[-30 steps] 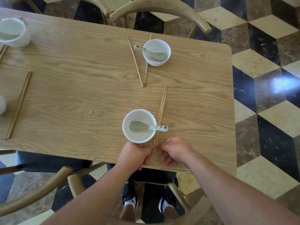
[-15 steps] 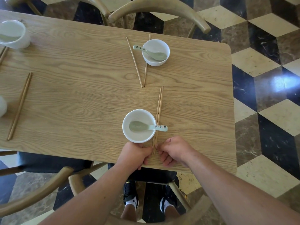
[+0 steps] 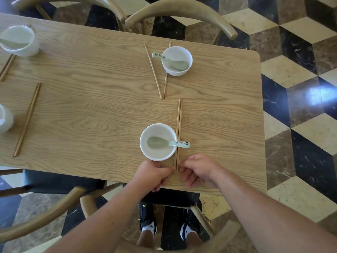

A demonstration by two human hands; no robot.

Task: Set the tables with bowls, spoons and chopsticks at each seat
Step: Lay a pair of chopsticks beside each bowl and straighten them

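A white bowl point(image 3: 157, 154) stands near the front edge of the wooden table point(image 3: 91, 106), with a pale green spoon point(image 3: 168, 143) lying in it, handle to the right. A pair of wooden chopsticks point(image 3: 178, 123) lies straight along the bowl's right side, passing under the spoon handle. My left hand point(image 3: 153, 173) and my right hand point(image 3: 197, 170) flank the chopsticks' near ends, curled fingertips pinching them from either side. Across the table, a second bowl point(image 3: 177, 70) holds a spoon point(image 3: 170, 60), and its chopsticks point(image 3: 155, 72) are splayed in a V.
Another chopstick pair point(image 3: 27, 119) lies at the left, with a bowl point(image 3: 4, 119) at the left edge and one more bowl point(image 3: 20, 42) at the far left. Curved wooden chairs point(image 3: 182, 13) ring the table. My feet show below, on the checkered floor.
The near chopsticks have swung from a rightward tilt to lie straight and close beside the bowl. Both hands stayed at their near ends.
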